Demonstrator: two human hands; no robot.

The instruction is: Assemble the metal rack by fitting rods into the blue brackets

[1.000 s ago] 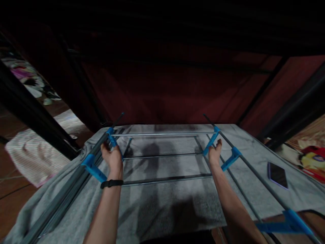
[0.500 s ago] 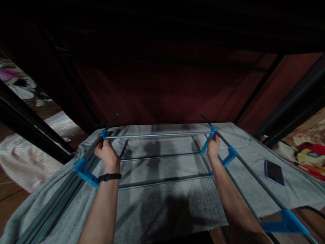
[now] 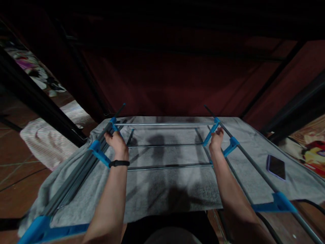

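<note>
A metal tube rack with blue plastic joints lies over a grey blanket (image 3: 177, 200). My left hand (image 3: 117, 142), a black band at its wrist, is at the inner side of the left rail (image 3: 76, 169), just below the upper left blue joint (image 3: 113, 120). Its thumb and fingers look loosely apart, partly hidden. Beside the right rail (image 3: 256, 169), my right hand (image 3: 216, 139) has its fingers apart, close to the upper right blue joint (image 3: 216, 121). A thin crossbar (image 3: 165, 124) joins the two upper joints.
A phone (image 3: 276, 167) lies on the blanket at right. Several loose tubes (image 3: 83, 176) run along the left edge. Dark posts (image 3: 38, 98) and a dark red cloth (image 3: 162, 84) enclose the far side. Striped cloth (image 3: 50, 139) lies beyond the left post.
Both hands have loosened from the upper joints and slipped a little nearer to me along the rails. The camera view has shifted, bringing the lower left blue joint into sight.
</note>
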